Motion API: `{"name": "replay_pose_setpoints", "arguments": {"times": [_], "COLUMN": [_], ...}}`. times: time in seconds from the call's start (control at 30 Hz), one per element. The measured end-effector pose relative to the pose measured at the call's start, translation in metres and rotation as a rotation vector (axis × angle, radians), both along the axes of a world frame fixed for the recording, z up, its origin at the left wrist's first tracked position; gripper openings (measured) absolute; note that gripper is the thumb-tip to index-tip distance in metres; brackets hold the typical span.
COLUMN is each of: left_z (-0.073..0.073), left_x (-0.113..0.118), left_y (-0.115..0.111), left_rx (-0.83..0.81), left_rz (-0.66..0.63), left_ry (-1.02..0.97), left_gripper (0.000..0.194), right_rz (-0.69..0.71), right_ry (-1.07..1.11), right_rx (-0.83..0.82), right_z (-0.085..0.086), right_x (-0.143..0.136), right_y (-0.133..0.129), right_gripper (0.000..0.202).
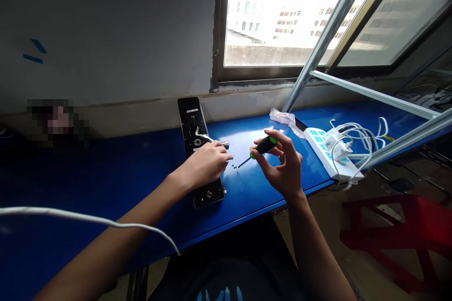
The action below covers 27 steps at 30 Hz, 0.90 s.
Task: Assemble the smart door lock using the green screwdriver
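Note:
My right hand (284,164) grips a black and green screwdriver (265,145), its thin shaft slanting down to the left. The tip is at several tiny dark screws (234,167) on the blue table (155,160). A long black panel (190,117) with small fittings lies at an angle left of the screws. Over its middle rests my left hand (206,162), fingers bent and close together; whatever they hold, if anything, is hidden. A white cable bundle (205,136) runs over the panel to a grey end beside my left fingers.
A white power strip (330,153) with plugs and cables lies at the right. Behind it are a plastic bag (282,116) and a metal frame (374,94). A white cable (88,217) crosses the left foreground. A red stool (416,225) stands at the lower right.

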<state>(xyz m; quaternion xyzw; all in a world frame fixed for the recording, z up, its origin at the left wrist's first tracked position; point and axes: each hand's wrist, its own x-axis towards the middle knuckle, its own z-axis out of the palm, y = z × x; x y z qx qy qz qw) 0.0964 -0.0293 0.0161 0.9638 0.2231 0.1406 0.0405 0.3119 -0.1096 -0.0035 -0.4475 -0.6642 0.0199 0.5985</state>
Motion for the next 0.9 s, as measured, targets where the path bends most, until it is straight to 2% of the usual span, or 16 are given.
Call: {"name": "replay_pose_setpoints", "arguments": {"times": [0.13,0.3,0.47,0.57,0.67,0.77,0.9], "left_z": [-0.010,-0.013,-0.010,-0.011,-0.012,-0.012,-0.013], "left_x": [0.016,0.011,-0.012,-0.024,-0.034,-0.040,-0.044], "left_y": [0.005,-0.001,-0.012,-0.020,-0.029,-0.034,-0.037], "left_rx": [0.023,0.048,0.025,-0.039,-0.106,-0.171,-0.240], "left_rz": [-0.025,-0.010,0.022,0.023,0.076,0.123,0.123], "left_ry": [0.088,0.053,-0.085,-0.181,-0.276,-0.356,-0.452], "left_gripper": [0.022,0.021,0.023,0.026,0.023,0.016,0.011], "right_rz": [0.000,0.015,0.075,0.136,0.204,0.227,0.243], "right_ry": [-0.050,-0.053,0.033,0.097,0.124,0.151,0.181], "right_rx": [-0.001,0.002,0.085,0.144,0.204,0.242,0.264], "right_z": [-0.006,-0.007,0.012,0.028,0.040,0.046,0.049], "right_x": [-0.001,0.002,-0.005,-0.018,-0.032,-0.042,-0.049], "right_y": [0.004,0.002,-0.010,-0.016,-0.018,-0.018,-0.019], "right_gripper": [0.055,0.055,0.065,0.064,0.066,0.068,0.067]}}
